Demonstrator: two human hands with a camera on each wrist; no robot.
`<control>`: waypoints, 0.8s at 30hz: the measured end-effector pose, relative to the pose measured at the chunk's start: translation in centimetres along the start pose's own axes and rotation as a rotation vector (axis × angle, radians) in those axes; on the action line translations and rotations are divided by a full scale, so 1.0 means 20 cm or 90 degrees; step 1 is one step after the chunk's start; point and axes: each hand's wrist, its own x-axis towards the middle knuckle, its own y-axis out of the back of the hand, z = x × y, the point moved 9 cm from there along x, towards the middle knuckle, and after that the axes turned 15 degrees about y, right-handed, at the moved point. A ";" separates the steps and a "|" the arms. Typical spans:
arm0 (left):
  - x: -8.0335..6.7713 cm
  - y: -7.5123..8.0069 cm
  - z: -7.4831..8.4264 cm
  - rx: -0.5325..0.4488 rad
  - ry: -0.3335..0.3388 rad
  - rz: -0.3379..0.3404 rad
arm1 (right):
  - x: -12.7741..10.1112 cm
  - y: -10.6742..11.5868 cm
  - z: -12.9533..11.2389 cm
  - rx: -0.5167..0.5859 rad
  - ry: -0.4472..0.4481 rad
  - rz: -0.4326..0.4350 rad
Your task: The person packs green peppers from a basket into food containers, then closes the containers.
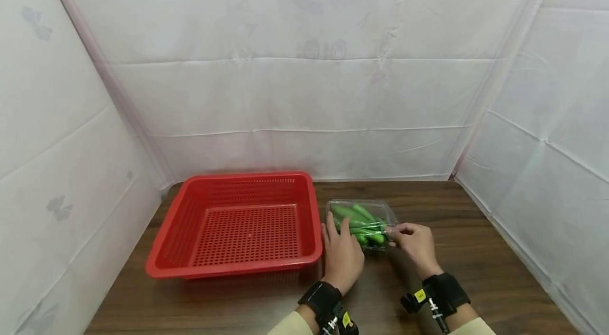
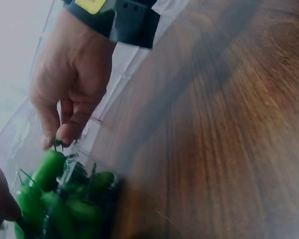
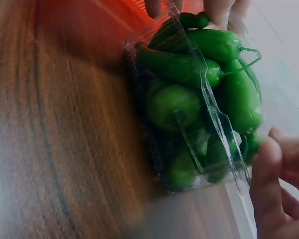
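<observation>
A clear plastic box (image 1: 392, 213) filled with green peppers (image 1: 366, 219) sits on the table, just right of the red basket. My left hand (image 1: 342, 261) rests on the left and near part of the box, its fingers fairly straight and spread. At the right edge of the box, the thumb and fingertips of my right hand (image 1: 418, 245) pinch the clear plastic near a corner. Long-stemmed peppers (image 3: 222, 45) are seen close up in the right wrist view. In the left wrist view, the right hand (image 2: 72, 74) is above the peppers (image 2: 50, 169); its exact grip is blurred.
A large red plastic basket (image 1: 314, 219) with a slotted bottom stands on the left, close beside my left hand. The brown wooden table (image 1: 466, 234) meets white sheet walls (image 1: 285, 97) at the back and both sides.
</observation>
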 end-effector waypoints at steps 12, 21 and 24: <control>-0.02 0.03 -0.08 -0.054 -0.079 0.073 | -0.01 0.00 -0.02 0.044 0.045 -0.108; -0.01 0.04 -0.12 -0.075 -0.081 0.066 | -0.02 0.00 0.00 0.050 0.040 -0.159; 0.00 0.06 -0.14 -0.070 -0.093 0.096 | -0.01 -0.01 -0.01 -0.015 0.064 -0.144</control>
